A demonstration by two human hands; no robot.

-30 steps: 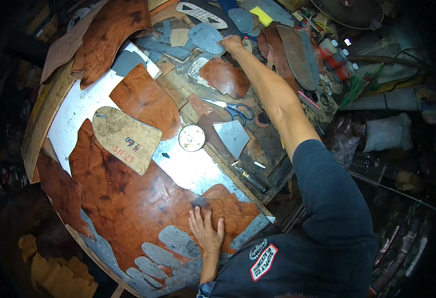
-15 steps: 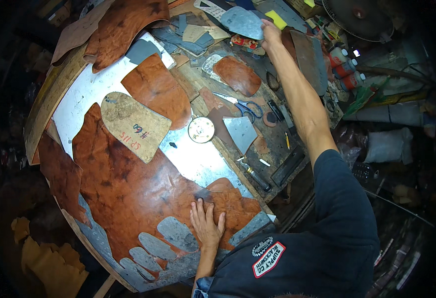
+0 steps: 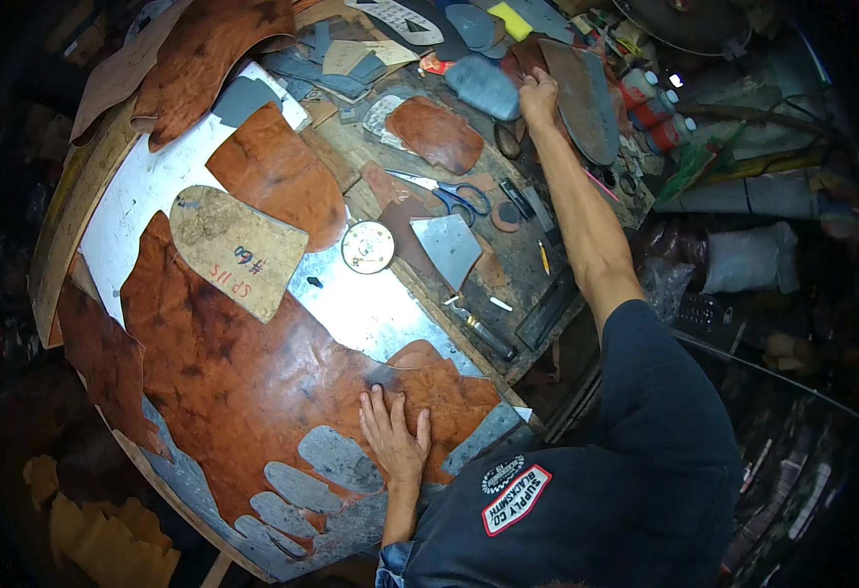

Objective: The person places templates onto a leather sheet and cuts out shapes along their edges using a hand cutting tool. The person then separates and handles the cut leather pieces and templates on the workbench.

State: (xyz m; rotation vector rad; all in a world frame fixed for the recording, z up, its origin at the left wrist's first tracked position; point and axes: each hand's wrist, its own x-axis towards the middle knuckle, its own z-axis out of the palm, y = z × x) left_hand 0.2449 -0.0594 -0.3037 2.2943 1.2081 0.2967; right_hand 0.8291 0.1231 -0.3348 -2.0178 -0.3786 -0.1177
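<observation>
My left hand (image 3: 395,431) lies flat with fingers spread on a large mottled brown leather hide (image 3: 253,377), near its close edge. Beside it the grey table surface shows through several rounded cut-outs (image 3: 339,459). Out over the far right workbench, my right hand (image 3: 539,96) is closed on the right edge of a rounded grey-blue flat piece (image 3: 483,86), slightly blurred. Just left of that piece sits a small brown leather piece (image 3: 436,134). A tan arched template (image 3: 238,253) rests on the hide, and a brown arched leather piece (image 3: 278,176) lies beyond it.
On the bench are blue-handled scissors (image 3: 462,196), a grey angular piece (image 3: 446,249), a yellow pencil (image 3: 544,257) and a dark-handled tool (image 3: 488,333). A round tin (image 3: 368,247) stands near the hide. Bottles (image 3: 665,132) stand far right. Rolled leather (image 3: 212,69) covers the far left.
My right hand has drawn the grey-blue piece closer over the bench. My left hand stays flat on the hide. The whole view has shifted a little.
</observation>
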